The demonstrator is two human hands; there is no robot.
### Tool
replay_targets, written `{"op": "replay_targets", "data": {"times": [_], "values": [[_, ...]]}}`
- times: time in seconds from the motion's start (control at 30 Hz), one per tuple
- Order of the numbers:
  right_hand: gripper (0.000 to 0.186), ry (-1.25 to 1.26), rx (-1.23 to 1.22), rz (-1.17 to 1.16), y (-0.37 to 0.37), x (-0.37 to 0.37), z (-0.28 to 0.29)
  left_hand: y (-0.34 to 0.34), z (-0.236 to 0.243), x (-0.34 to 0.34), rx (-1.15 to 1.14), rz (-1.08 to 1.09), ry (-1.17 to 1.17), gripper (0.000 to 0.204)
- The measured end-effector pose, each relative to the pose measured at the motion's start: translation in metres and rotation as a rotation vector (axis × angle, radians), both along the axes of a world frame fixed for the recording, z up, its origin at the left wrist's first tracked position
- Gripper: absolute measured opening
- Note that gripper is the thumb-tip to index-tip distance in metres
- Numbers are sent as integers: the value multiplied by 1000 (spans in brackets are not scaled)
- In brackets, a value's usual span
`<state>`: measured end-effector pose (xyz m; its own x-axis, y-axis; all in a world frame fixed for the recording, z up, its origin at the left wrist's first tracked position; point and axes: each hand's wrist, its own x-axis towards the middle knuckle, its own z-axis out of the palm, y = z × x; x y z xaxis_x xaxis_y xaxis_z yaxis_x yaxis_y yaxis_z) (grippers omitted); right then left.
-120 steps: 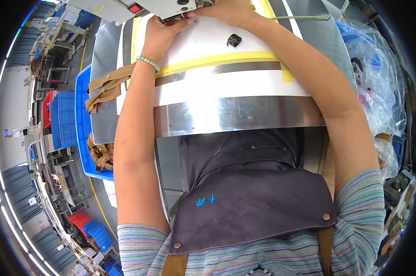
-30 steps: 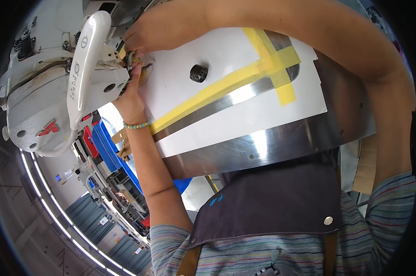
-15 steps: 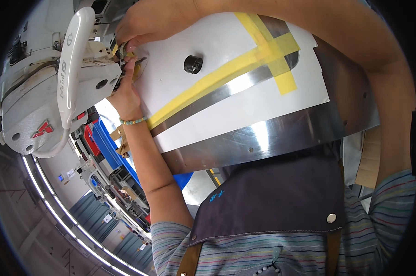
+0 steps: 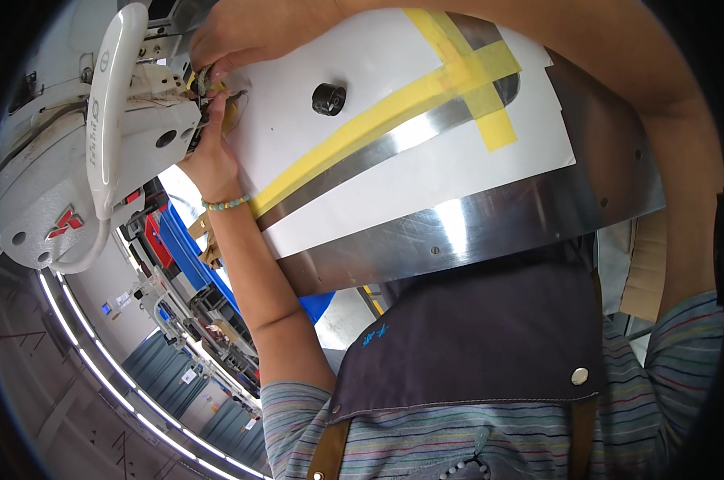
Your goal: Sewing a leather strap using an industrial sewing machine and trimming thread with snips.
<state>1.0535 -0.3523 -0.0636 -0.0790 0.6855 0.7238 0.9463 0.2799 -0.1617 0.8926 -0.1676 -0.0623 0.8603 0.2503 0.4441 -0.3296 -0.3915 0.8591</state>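
Both my hands meet at the needle end of a grey-white sewing machine (image 4: pixel 74 168). My left hand (image 4: pixel 210 156), a beaded bracelet at its wrist, reaches up beside the machine head, thumb raised and other fingers partly hidden. From above comes my right hand (image 4: pixel 246 36), its fingers bent down and closed. A small greenish textured piece (image 4: pixel 204 80) shows at the fingertips; its kind is unclear. Right of the hands, a short black cylinder (image 4: pixel 328 98) rests on a white sheet (image 4: pixel 290 136) fixed over the metal work plate (image 4: pixel 362 264).
Yellow tape (image 4: pixel 362 132) runs across the sheet and crosses at the right. A long white lamp (image 4: pixel 116 104) hangs by the machine. Blue bins (image 4: pixel 182 252) and other machines stand lower left. Cardboard (image 4: pixel 644 268) leans at the right below the plate.
The view has shifted slightly, so hands, machine and sheet all appear a little further left and up. Both hands keep their place at the needle end.
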Motion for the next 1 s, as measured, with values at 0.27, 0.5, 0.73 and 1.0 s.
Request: {"op": "replay_targets", "data": {"times": [0.27,0.5,0.73,1.0], "values": [[21,45,-13,-28,-5,-7,0,9,3,2,317,21,-25,26],[21,32,-36,-34,-8,-12,2,3,-1,2,-17,-15,9,30],[22,-15,-79,-53,-4,-15,7,-3,0,0,-83,-8,37,41],[24,-43,-360,-160,-10,-22,21,-2,3,0,1,-82,63,47]]}}
